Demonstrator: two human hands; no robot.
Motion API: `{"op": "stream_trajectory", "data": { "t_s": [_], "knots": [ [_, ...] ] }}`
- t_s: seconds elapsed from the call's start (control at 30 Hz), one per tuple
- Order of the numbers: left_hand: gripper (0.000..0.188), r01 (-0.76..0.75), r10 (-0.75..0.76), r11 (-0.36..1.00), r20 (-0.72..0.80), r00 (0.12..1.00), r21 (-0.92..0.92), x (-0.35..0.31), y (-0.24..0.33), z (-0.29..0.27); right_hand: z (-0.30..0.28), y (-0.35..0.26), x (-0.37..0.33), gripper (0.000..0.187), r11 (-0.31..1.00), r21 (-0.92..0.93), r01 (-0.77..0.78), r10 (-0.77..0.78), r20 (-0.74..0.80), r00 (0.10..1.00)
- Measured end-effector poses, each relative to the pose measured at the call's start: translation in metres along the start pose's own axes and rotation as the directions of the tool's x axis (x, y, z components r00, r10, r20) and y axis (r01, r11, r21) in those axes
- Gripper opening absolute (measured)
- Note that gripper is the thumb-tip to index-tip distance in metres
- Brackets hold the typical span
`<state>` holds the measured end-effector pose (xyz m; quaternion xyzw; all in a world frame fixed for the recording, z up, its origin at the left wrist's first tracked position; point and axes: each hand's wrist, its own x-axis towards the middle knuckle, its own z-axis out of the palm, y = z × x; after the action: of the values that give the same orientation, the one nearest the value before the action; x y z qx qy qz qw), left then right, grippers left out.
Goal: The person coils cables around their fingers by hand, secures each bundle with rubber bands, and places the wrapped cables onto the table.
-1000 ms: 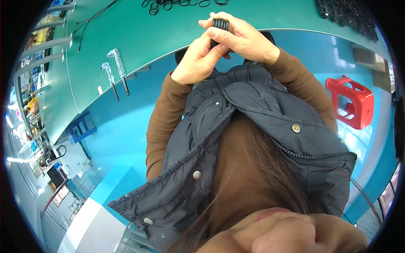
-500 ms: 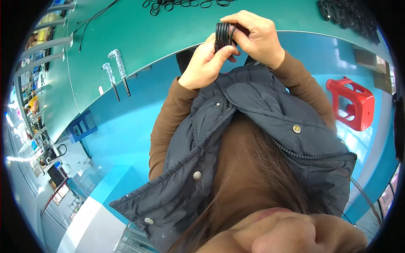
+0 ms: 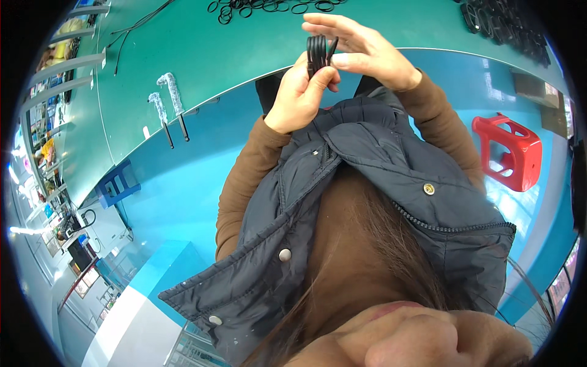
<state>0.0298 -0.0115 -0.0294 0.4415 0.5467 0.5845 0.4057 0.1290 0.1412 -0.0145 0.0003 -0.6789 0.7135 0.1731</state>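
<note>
My left hand (image 3: 298, 95) is closed around a coiled black cable (image 3: 316, 52), its loops stacked side by side at the table's near edge. The thumb presses on the lower part of the coil. To the right of it, my right hand (image 3: 373, 58) has its fingers stretched out beyond the coil and apart from the thumb. Its thumb tip lies close to the coil's right side; whether it touches cannot be made out. Several thin black rings (image 3: 244, 11) lie on the green table (image 3: 202, 46) beyond my hands.
A heap of coiled black cables (image 3: 507, 33) lies at the table's far right. Loose cables (image 3: 143, 24) and two plastic-wrapped tools with black ends (image 3: 173, 95) are on the left, the ends jutting over the edge. A red stool (image 3: 520, 153), blue stool (image 3: 119, 185) and cardboard boxes (image 3: 538, 92) stand below.
My right hand has let go of the coil, its fingers straightening and spreading toward the upper left. The coil has shifted slightly left in my left hand.
</note>
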Motion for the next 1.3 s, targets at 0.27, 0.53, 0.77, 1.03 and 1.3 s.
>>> {"op": "stream_trajectory", "data": {
  "t_s": [0.27, 0.53, 0.77, 1.03, 1.3],
  "knots": [
    [0.014, 0.0, 0.001, 0.984, -0.005, 1.0, 0.18, -0.004, 0.008, 0.009, 0.03, -0.006, 0.004, 0.044, 0.975, 0.033, -0.218, 0.219, -0.032, 0.975],
    [0.012, -0.029, 0.023, 0.985, 0.035, 0.999, 0.171, -0.007, -0.003, 0.008, 0.03, -0.003, 0.002, 0.033, 0.99, -0.009, -0.138, 0.138, -0.016, 0.99],
    [0.03, 0.221, -0.197, 0.967, 0.173, 0.965, -0.13, -0.001, -0.004, -0.002, 0.024, 0.005, 0.004, 0.024, 0.981, -0.096, -0.166, 0.167, 0.006, 0.986],
    [0.021, 0.126, -0.109, 0.99, 0.232, 0.966, -0.057, -0.001, -0.008, -0.014, 0.029, 0.007, 0.006, 0.024, 0.972, -0.024, -0.233, 0.234, 0.021, 0.972],
    [0.012, -0.011, 0.014, 0.993, 0.019, 1.0, -0.115, -0.002, -0.002, -0.033, -0.001, 0.017, 0.054, 0.031, 0.868, -0.494, 0.043, -0.111, -0.108, 0.988]
  ]
}}
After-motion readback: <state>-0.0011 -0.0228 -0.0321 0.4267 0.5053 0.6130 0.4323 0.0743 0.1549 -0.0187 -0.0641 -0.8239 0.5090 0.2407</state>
